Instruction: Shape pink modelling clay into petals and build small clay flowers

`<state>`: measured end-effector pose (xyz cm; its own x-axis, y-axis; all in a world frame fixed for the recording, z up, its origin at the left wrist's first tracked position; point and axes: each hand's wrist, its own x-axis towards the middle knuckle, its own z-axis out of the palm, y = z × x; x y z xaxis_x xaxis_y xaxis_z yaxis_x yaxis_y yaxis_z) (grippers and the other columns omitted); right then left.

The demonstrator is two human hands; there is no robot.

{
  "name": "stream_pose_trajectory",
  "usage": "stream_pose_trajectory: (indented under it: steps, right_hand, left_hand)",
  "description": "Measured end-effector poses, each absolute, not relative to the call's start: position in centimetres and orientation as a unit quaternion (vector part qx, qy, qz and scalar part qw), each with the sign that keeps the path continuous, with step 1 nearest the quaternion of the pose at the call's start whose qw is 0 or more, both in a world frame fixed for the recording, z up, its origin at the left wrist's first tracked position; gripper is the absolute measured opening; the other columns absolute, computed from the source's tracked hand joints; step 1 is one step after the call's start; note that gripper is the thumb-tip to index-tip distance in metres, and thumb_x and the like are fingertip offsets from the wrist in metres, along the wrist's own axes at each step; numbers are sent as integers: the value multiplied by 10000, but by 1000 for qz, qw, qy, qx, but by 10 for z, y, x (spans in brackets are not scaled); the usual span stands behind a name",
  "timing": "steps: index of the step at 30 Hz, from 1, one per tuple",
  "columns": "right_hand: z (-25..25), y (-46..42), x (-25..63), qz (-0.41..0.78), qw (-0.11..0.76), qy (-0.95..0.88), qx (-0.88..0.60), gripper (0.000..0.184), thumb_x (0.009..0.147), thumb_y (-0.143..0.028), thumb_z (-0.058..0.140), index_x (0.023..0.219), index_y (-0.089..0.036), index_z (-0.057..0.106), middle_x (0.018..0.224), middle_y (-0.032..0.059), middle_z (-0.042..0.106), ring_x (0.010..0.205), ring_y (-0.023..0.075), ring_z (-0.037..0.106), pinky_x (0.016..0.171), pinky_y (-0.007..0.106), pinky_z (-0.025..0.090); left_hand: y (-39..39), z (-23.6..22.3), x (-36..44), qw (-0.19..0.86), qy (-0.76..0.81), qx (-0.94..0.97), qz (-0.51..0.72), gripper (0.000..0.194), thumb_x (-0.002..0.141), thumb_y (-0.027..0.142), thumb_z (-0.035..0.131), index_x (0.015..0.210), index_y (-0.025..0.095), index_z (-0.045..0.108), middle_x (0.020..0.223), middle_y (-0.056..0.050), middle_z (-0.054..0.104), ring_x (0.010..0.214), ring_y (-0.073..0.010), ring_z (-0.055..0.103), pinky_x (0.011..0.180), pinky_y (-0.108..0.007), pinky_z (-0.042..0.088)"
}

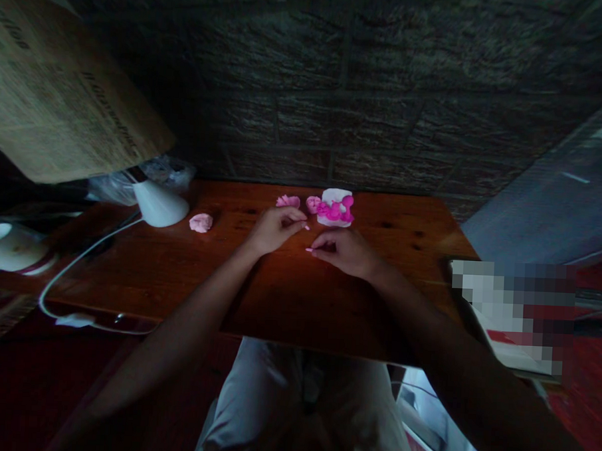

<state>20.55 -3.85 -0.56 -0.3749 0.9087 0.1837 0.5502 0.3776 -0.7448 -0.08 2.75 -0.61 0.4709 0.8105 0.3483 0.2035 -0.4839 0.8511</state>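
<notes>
Over the middle of the wooden table (288, 298), both hands are pinched, close together but apart. My left hand (277, 230) has a small pink piece (307, 227) at its fingertips. Slightly nearer to me, my right hand (347, 251) has another small pink piece (309, 250) at its fingertips. Both are too small for me to tell what they are made of. Just behind the left hand lies a pink petal-like form (288, 201), partly hidden. A rounded pink lump (313, 204) sits beside it. Bright pink discs (335, 211) lie on a white sheet (338, 195) behind the right hand.
A pale pink crumpled lump (201, 222) lies left of the hands. Farther left stands a lamp with a white base (162, 206), a paper shade (77, 96) and a cord (53, 288). A white cup-like container (13, 246) is at the far left. A stone-patterned wall (312, 86) rises behind the table.
</notes>
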Motion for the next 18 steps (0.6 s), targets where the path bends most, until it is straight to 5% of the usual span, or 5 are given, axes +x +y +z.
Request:
stream_pose_trajectory:
  steps: [7, 13, 18]
  right_hand:
    - [5, -36, 213, 355, 399, -722, -441, 107, 850, -235, 700, 877, -201, 799, 931, 44, 811, 861, 178, 726, 851, 329, 537]
    - [8, -36, 212, 455, 472, -611, -444, 266, 762, -410, 770, 924, -201, 800, 852, 28, 782, 717, 147, 659, 668, 288, 523]
    - [7, -36, 210, 485, 487, -580, -438, 291, 724, -428, 803, 916, -211, 803, 879, 40, 785, 756, 154, 666, 665, 287, 523]
  left_hand:
    - [24, 1, -2, 477, 332, 729, 362, 154, 844, 315, 753, 864, 163, 774, 813, -34, 743, 701, -119, 621, 685, -254, 469]
    - [18, 11, -1, 700, 304, 556, 330, 231, 826, 346, 820, 983, 182, 781, 884, -44, 759, 713, -88, 636, 611, -204, 448]
    - [16, 7, 6, 749, 286, 500, 327, 142, 821, 259, 831, 926, 180, 777, 867, -24, 760, 687, -63, 614, 598, -178, 444]
